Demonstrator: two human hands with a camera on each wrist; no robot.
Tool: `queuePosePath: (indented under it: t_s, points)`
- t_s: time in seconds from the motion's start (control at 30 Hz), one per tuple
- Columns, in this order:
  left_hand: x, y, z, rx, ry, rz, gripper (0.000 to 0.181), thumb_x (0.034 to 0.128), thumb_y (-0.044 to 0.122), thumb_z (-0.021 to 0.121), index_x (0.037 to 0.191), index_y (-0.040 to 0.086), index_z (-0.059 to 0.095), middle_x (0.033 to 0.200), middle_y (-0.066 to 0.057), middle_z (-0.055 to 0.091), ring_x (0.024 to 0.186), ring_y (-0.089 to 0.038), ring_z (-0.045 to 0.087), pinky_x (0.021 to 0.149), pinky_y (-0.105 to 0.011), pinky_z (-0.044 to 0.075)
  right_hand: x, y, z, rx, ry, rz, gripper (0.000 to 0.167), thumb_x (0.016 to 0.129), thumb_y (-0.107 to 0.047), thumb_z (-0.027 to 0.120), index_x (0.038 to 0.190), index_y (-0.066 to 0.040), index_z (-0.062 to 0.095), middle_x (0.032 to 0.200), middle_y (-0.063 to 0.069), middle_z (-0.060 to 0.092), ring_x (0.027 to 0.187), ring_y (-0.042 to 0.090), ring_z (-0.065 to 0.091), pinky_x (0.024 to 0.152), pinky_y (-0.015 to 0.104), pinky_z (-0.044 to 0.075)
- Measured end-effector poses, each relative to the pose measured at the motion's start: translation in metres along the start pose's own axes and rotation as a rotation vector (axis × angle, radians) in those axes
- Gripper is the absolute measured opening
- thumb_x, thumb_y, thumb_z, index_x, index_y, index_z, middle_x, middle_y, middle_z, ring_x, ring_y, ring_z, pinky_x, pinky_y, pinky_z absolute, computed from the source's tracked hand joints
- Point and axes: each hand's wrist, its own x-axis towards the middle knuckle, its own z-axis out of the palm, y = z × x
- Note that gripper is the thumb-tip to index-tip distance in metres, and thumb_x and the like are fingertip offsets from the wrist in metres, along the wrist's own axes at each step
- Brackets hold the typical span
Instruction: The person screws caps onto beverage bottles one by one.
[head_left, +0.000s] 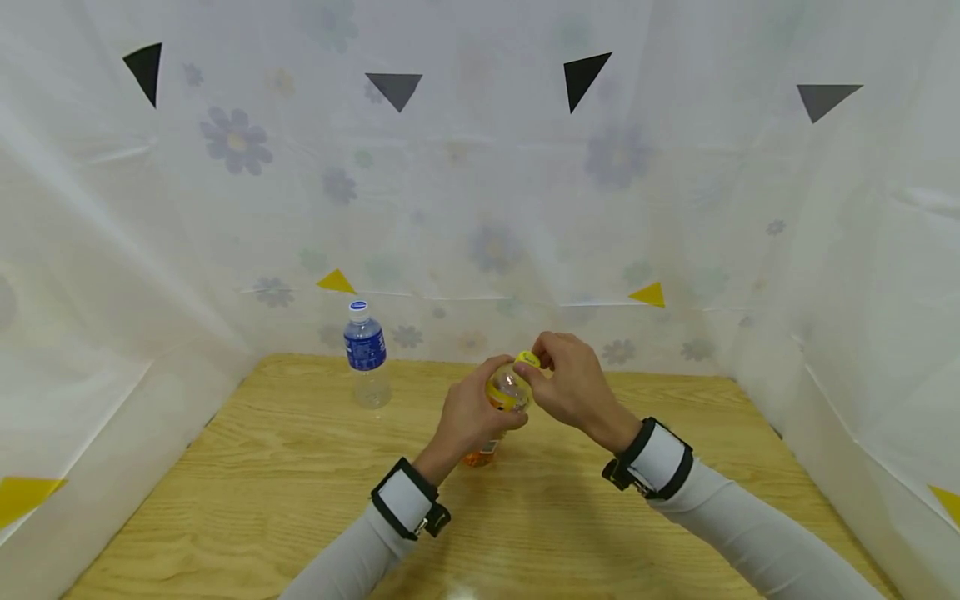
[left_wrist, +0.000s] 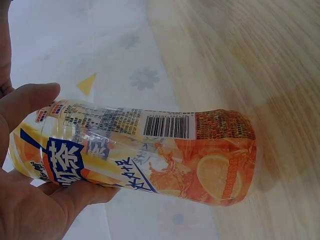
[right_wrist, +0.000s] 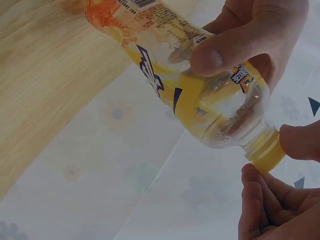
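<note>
A clear plastic drink bottle [left_wrist: 170,155] with an orange and yellow label is in front of me. My left hand [head_left: 467,410] grips it around the upper body, thumb on one side and fingers on the other. At its neck, the yellow cap [right_wrist: 270,151] sits between the thumb and fingers of my right hand [head_left: 573,385], which pinch it. In the head view the bottle's lower part shows below the left hand. Whether its base touches the table cannot be told. The bottle looks to hold no drink.
Another clear bottle [head_left: 366,354] with a blue label and white cap stands upright at the back left of the wooden table [head_left: 300,492]. White flowered sheeting [head_left: 480,192] with triangle stickers encloses the table's back and sides.
</note>
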Motion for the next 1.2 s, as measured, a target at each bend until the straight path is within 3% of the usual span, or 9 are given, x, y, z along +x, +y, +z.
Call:
queuePosePath:
  t_s: [0.2,0.37,0.47,0.57,0.73,0.93,1.07,1.2]
  points:
    - [0.0,0.0,-0.001,0.008,-0.004,-0.007,0.072,0.0792,0.029,0.085,0.144,0.028,0.053,0.113,-0.006,0.071,0.089,-0.019,0.067,0.07,-0.034,0.055,0.0,-0.001,-0.003,0.005,-0.047,0.025,0.021,0.093,-0.024,0.074,0.094,-0.005,0.064,0.084,0.007,0.061,0.076,0.02,0.053,0.068,0.036,0.044]
    - [-0.001,-0.001,-0.001,0.01,-0.009,-0.009,0.074,0.0796,0.028,0.085,0.146,0.027,0.052,0.115,-0.007,0.071,0.093,-0.021,0.067,0.073,-0.036,0.056,0.0,-0.007,-0.011,-0.002,-0.147,0.074,0.039,0.096,-0.031,0.071,0.119,0.0,0.064,0.101,0.013,0.066,0.09,0.027,0.061,0.077,0.044,0.051]
    - [-0.001,-0.001,-0.001,0.004,-0.007,-0.004,0.074,0.0795,0.026,0.085,0.146,0.026,0.052,0.115,-0.008,0.07,0.092,-0.022,0.068,0.073,-0.037,0.056,0.0,-0.01,-0.015,-0.003,-0.196,0.071,0.046,0.097,-0.023,0.069,0.135,-0.001,0.057,0.116,0.018,0.066,0.103,0.035,0.063,0.084,0.05,0.053]
    - [-0.001,0.0,0.0,-0.009,-0.007,0.002,0.074,0.0792,0.023,0.085,0.146,0.025,0.052,0.115,-0.009,0.07,0.091,-0.022,0.067,0.073,-0.038,0.056,0.0,-0.011,-0.018,0.001,-0.221,0.037,0.048,0.096,-0.006,0.065,0.142,-0.004,0.054,0.123,0.02,0.065,0.111,0.04,0.062,0.089,0.054,0.052]
    - [-0.001,-0.001,0.001,-0.005,-0.007,0.007,0.075,0.0792,0.021,0.085,0.146,0.024,0.052,0.115,-0.009,0.07,0.091,-0.021,0.067,0.073,-0.037,0.055,0.0,-0.013,-0.019,0.006,-0.231,0.006,0.052,0.092,0.008,0.061,0.141,-0.01,0.057,0.126,0.018,0.067,0.114,0.04,0.062,0.089,0.054,0.054]
    - [0.0,-0.002,0.001,-0.001,-0.005,0.011,0.075,0.0799,0.023,0.084,0.147,0.025,0.051,0.115,-0.008,0.069,0.09,-0.02,0.067,0.073,-0.035,0.055,0.001,-0.013,-0.017,-0.006,-0.238,0.01,0.043,0.093,0.007,0.059,0.133,-0.008,0.063,0.119,0.013,0.07,0.101,0.034,0.064,0.08,0.045,0.054]
    - [0.0,-0.002,0.0,0.003,-0.002,0.026,0.075,0.0794,0.025,0.085,0.147,0.024,0.052,0.114,-0.008,0.07,0.089,-0.02,0.067,0.071,-0.034,0.055,0.001,-0.013,-0.016,-0.004,-0.227,0.014,0.04,0.094,0.008,0.057,0.129,-0.006,0.065,0.11,0.011,0.07,0.091,0.027,0.061,0.07,0.036,0.048]
    - [0.0,-0.001,0.0,0.002,0.001,0.037,0.073,0.0788,0.026,0.085,0.145,0.022,0.053,0.113,-0.008,0.07,0.088,-0.02,0.067,0.07,-0.035,0.055,0.001,-0.013,-0.016,-0.003,-0.221,0.014,0.04,0.092,0.01,0.057,0.129,-0.005,0.066,0.109,0.012,0.07,0.093,0.028,0.061,0.069,0.035,0.048]
